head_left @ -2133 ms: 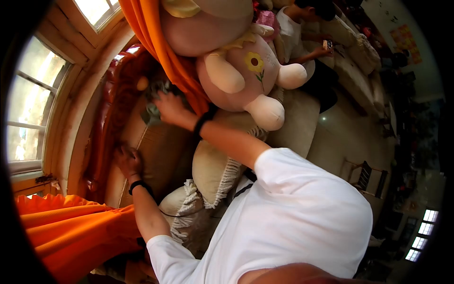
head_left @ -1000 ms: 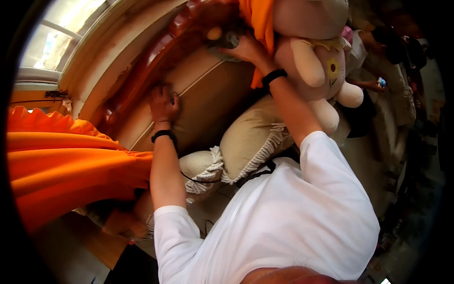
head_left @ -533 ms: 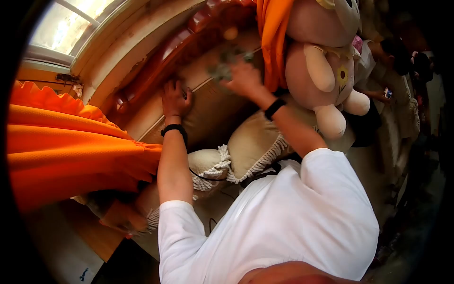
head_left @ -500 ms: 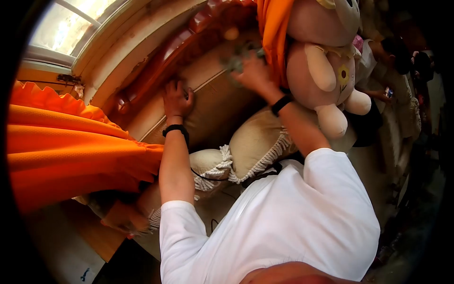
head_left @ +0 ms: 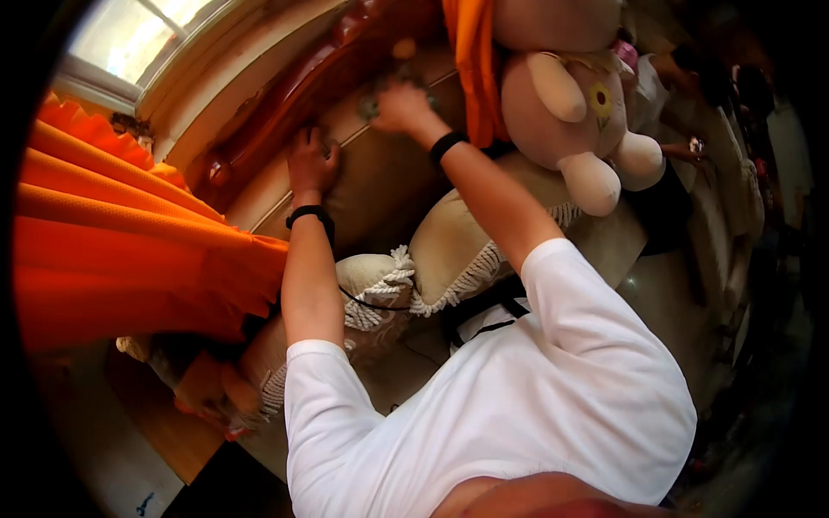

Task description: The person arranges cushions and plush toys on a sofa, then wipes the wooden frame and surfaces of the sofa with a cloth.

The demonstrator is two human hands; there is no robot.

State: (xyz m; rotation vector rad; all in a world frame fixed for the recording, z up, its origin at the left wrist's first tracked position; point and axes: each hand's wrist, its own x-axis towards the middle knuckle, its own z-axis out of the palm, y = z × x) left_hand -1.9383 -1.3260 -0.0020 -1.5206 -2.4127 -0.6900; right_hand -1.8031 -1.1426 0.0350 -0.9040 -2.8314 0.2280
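Note:
My left hand rests on the upper part of the brown sofa backrest, close to the carved wooden trim. Its fingers are bent, and whether they hold anything is unclear. Farther right, my right hand is closed on a greyish-green cloth, pressed to the top of the backrest and blurred by motion. Both wrists wear black bands. Below the hands lie beige cushions with white rope fringe.
Orange curtain fabric spreads at the left, with another orange strip beside a large plush toy. A window is at the upper left. Another person's hand shows at the right.
My right hand has moved left along the backrest with the cloth, closer to my left hand. The view has shifted slightly, and my left hand stays on the backrest.

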